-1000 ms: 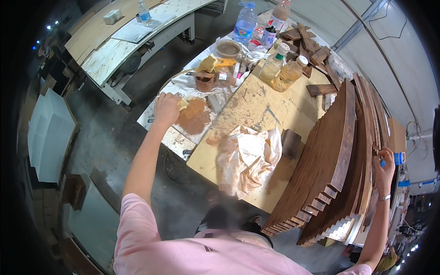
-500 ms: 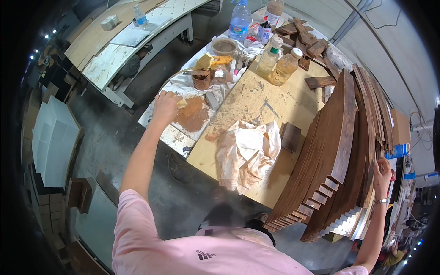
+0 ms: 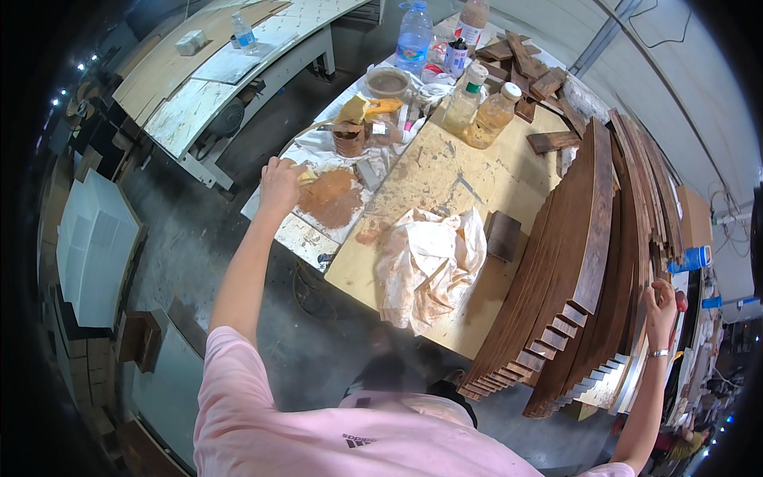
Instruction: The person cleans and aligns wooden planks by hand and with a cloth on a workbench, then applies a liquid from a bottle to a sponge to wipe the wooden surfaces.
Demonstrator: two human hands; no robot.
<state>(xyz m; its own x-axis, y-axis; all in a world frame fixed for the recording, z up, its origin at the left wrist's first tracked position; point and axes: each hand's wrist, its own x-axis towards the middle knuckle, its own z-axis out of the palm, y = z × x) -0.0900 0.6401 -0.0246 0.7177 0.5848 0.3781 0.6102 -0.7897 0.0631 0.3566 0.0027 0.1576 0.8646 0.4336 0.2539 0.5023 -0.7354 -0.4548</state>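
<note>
My left hand [image 3: 278, 188] is over the left bench corner with its fingers curled down, closed on something pale yellow [image 3: 305, 176] that shows only at their edge. Right beside it lies a heap of reddish-brown powder [image 3: 329, 199] on a white sheet. A rusty tin [image 3: 348, 143] stands behind the powder. Far to the right, my right hand [image 3: 660, 308] has its fingers pinched together by the ends of the long dark wood strips [image 3: 636, 262]; what they hold is too small to make out. A red object [image 3: 681, 301] shows next to this hand.
A crumpled, stained white cloth [image 3: 433, 266] and a dark wood block [image 3: 503, 236] lie on the yellowish board [image 3: 429, 171]. Two glass bottles [image 3: 493, 117] of yellowish liquid stand behind. Curved dark boards [image 3: 568, 254] are stacked at right; wood offcuts [image 3: 532, 67] pile up beyond.
My left hand has shifted slightly left, off the edge of the powder. My right hand has dropped a little toward me. The cloth, bottles and boards stay put.
</note>
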